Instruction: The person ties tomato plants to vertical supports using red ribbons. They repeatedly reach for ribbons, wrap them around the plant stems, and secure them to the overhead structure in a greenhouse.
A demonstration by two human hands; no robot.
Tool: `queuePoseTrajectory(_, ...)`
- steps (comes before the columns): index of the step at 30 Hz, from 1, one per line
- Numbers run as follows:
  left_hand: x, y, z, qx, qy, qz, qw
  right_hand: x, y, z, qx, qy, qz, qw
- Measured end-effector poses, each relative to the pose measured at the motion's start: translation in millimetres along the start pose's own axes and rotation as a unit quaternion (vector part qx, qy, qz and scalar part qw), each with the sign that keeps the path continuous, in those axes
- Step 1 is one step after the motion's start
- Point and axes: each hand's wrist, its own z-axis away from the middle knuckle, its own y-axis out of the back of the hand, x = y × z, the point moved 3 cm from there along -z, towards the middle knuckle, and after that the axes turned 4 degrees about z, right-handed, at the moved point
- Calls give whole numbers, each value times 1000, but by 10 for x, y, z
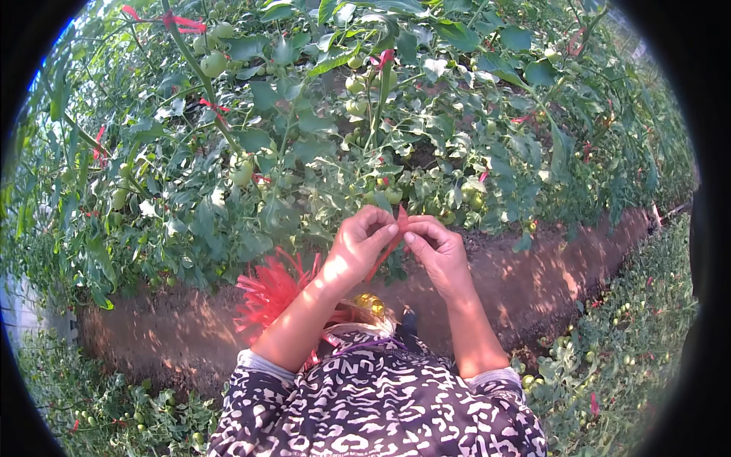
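Between thumb and fingers, my left hand [365, 237] pinches a red plastic strip [402, 219]. My right hand [435, 243] grips the same strip just beside it, and the fingertips of both hands nearly meet. One end of the strip points up above the fingers, while a longer tail hangs down below my left hand. A thick bunch of red plastic strips [268, 294] is at my waist, partly hidden by my left forearm. Just beyond my hands stand tomato plants with green tomatoes [393, 194].
Leafy tomato stems [197, 68] fill the far side, several bearing red ties [183, 23]. A bare soil path [525, 274] runs across in front of me. More tomato plants [622, 354] grow at the lower right and lower left. Something yellow [370, 303] sits at my waist.
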Motion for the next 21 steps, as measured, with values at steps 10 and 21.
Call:
queuePoseTrajectory(10,-74,50,-21,-24,52,12,998,249,-18,-82,16,-13,13,1000)
queuePoseTrajectory(21,80,-38,88,46,-36,-73,996,211,-57,-105,84,51,111,989)
